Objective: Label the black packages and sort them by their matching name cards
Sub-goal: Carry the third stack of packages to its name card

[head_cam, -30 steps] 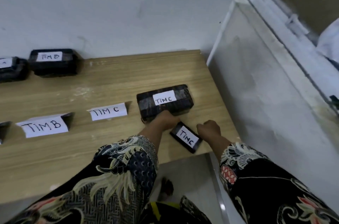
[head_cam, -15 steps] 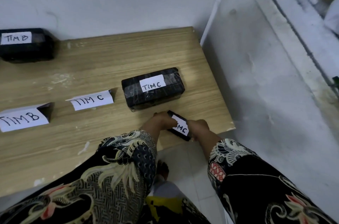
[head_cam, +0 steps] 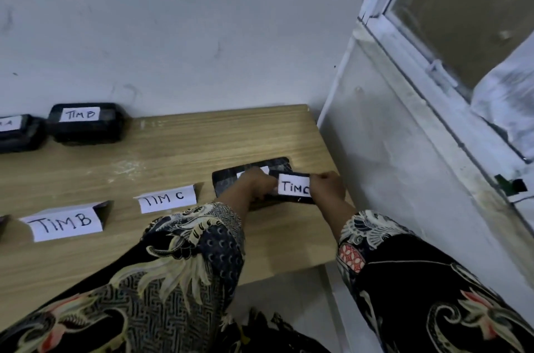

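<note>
Both your arms reach forward over the near right part of the table (head_cam: 202,150), patterned sleeves to the wrists.

Left hand (head_cam: 254,183): knuckles up, fingers curled round the left end of the small package (head_cam: 294,189). Right hand (head_cam: 328,186): fingers curled round its right end. You hold it between the two hands, lifted and tilted so that its white label, reading "TIM C", faces you. Whether its lower edge touches the table cannot be told.

Just behind the hands lies the large package (head_cam: 231,179), flat on the table and mostly hidden by your left hand; a scrap of its white label shows above the knuckles.

TIM C card (head_cam: 166,198): standing on the table just left of the large package, apart from it. TIM B card (head_cam: 65,222): further left, near the front.

TIM B package (head_cam: 86,123): at the far left edge against the wall (head_cam: 202,34), touching or nearly touching another black package (head_cam: 20,133) cut off by the frame.

Edges: the table's right edge runs just beside your right hand, with a narrow gap to the side wall (head_cam: 390,150). The near edge lies under your forearms. Bare wood stretches between the cards and the far packages, and behind the large package to the wall.
</note>
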